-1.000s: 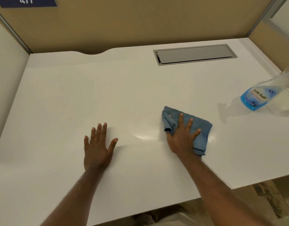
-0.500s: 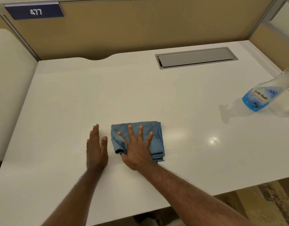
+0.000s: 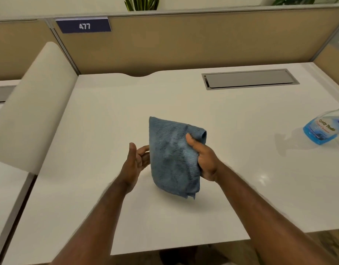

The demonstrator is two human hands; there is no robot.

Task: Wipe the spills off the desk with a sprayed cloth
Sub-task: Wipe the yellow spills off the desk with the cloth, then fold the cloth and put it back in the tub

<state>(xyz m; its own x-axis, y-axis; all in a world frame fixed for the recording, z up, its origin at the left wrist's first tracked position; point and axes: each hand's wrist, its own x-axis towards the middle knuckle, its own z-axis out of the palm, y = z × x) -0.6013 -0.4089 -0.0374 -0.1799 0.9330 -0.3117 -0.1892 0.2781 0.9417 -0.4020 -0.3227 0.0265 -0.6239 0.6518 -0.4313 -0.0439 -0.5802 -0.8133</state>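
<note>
The right hand [image 3: 205, 159] held the folded blue cloth [image 3: 174, 157] clear of the white tabletop [image 3: 126, 104], thumb pressed on its front and the fingers wrapped behind. The left hand [image 3: 136, 161] stood just beside the cloth at its nine o'clock edge, fingers [image 3: 143, 150] loosely spread and holding nothing, possibly brushing the fabric; I could not tell for sure.

What might have gone wrong, to my eye: the grip sat on one side only, so the loose lower corners could have unfolded and dragged, or the cloth could have slipped if the thumb eased. The spray bottle [image 3: 323, 129], lying well apart at three o'clock near the tabletop's edge, could have been knocked by a wide sweep.

The cloth looked soft and ribbed, like microfibre, with darker patches that suggested damp. The tabletop was smooth and glossy, with glints of light and no spill I could make out. The bottle was clear plastic with blue liquid. A flat grey metal flap [image 3: 249, 79] sat recessed at one o'clock.
</note>
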